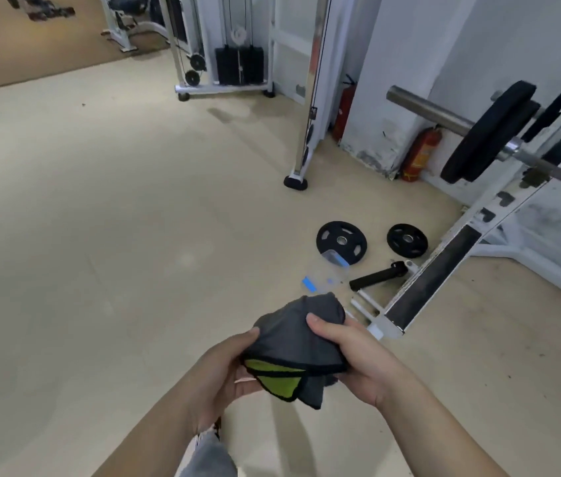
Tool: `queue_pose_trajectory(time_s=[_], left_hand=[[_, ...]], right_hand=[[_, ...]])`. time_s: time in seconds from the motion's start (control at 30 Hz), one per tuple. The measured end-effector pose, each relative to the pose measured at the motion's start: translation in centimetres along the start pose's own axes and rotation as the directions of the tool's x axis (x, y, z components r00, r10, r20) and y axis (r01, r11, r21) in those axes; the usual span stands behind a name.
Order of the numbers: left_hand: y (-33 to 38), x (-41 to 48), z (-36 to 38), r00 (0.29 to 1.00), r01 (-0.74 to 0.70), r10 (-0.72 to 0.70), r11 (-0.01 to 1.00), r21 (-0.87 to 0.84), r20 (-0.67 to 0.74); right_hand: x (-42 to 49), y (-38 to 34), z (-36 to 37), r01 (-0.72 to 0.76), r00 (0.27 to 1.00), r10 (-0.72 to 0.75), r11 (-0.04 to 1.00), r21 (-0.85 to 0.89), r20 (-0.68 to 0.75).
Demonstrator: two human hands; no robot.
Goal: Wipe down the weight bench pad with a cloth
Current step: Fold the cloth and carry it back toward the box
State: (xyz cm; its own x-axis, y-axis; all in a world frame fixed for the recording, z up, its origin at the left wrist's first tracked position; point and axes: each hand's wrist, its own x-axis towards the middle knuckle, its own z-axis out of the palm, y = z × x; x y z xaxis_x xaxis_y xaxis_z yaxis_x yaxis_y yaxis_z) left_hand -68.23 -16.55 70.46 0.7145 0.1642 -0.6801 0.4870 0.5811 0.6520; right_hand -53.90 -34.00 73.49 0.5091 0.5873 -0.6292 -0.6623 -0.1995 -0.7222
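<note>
A grey cloth [301,339] with a yellow-green underside and black trim is bunched between both my hands at the lower middle of the head view. My left hand [229,370] grips its left edge from below. My right hand [351,352] holds its right side, thumb on top. The white frame of the weight bench [434,273] stands to the right, with a black strip along its low beam. A loaded barbell [489,132] rests on its rack. The bench pad itself is mostly out of frame at the right edge.
Two black weight plates [341,241] [407,239] lie on the beige floor ahead, beside a black handle [377,275] and blue-and-clear plastic pieces [335,258]. Two red fire extinguishers [422,154] stand by the wall. A cable machine [237,63] stands farther back.
</note>
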Motion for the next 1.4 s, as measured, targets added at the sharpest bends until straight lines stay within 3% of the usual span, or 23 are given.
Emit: queue_pose_trajectory(time_s=[0.17,0.3,0.5,0.67,0.8,1.03,1.2,1.4], left_hand=[[9.3,8.5,-1.8,0.993,-0.065,0.050,0.987,0.147,0.102],[15.5,14.9,-0.2,0.987,-0.118,0.077,0.944,0.308,0.142],[21.8,27.0,4.4,0.979,-0.175,0.102,0.860,0.479,0.175],[22.5,38.1,7.1,0.988,-0.153,0.097,0.775,0.613,0.123],[21.7,46.6,7.4,0.992,-0.112,0.043,0.705,0.700,0.116],[14.8,66.2,5.6,1.000,0.012,-0.024,0.623,0.782,0.004],[5.9,81.1,3.0,0.980,0.197,-0.138,0.699,0.687,-0.140],[-4.0,94.9,0.7,0.937,0.345,-0.261,0.804,0.485,-0.233]], right_hand=[[7.8,-5.2,0.4,0.044,0.977,-0.045,0.999,-0.007,-0.208],[11.9,-9.5,-0.9,0.135,0.910,-0.138,0.990,-0.036,-0.392],[19.9,-13.0,-6.7,0.190,0.862,-0.147,0.981,0.040,-0.485],[28.7,-13.2,-12.9,0.082,0.886,0.002,0.983,0.163,-0.464],[35.1,-12.3,-16.6,-0.005,0.861,0.089,0.986,0.167,-0.501],[50.6,-5.0,-24.5,-0.024,0.681,0.204,0.966,0.257,-0.703],[65.1,1.0,-31.2,-0.069,0.645,0.166,0.985,0.159,-0.746],[79.7,6.2,-39.2,-0.138,0.663,-0.013,0.981,-0.139,-0.749]])
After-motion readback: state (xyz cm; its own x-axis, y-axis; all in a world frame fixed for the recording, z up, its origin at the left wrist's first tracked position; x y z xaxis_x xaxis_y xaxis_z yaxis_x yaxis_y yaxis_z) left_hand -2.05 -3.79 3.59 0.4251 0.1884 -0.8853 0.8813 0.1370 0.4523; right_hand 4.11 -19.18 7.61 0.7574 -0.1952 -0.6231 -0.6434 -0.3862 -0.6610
